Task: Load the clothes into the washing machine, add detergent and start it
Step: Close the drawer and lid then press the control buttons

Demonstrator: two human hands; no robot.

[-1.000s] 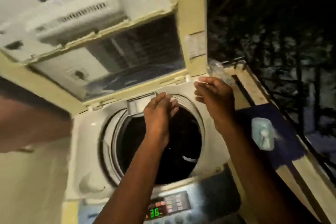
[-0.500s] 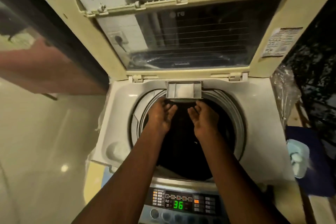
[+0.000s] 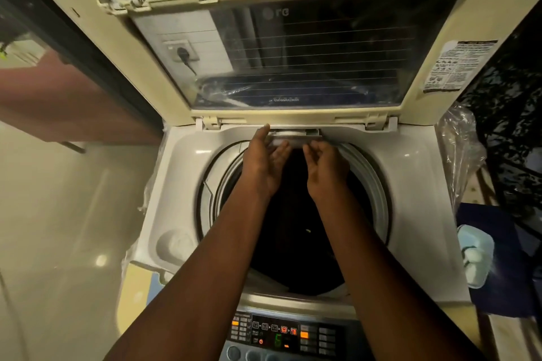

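The top-loading washing machine (image 3: 181, 173) stands with its lid (image 3: 434, 114) raised. Dark clothes (image 3: 296, 228) lie in the drum. At the back rim sits the small white detergent drawer (image 3: 296, 138), nearly level with the rim. My left hand (image 3: 262, 164) grips the drawer's left end, thumb on top and fingers underneath. My right hand (image 3: 325, 170) is beside it, its bent fingertips touching the drawer's front. The control panel (image 3: 281, 334) at the near edge is lit, with a green digit showing.
A crumpled clear plastic bag (image 3: 460, 152) sits right of the machine. On the ledge there, a pale blue object (image 3: 476, 258) rests on a dark blue cloth (image 3: 498, 296). A shiny tiled floor (image 3: 58, 228) lies on the left.
The drawer, which stuck out over the drum, has slid back towards the rim. Both hands moved forward with it. The display no longer shows 36.
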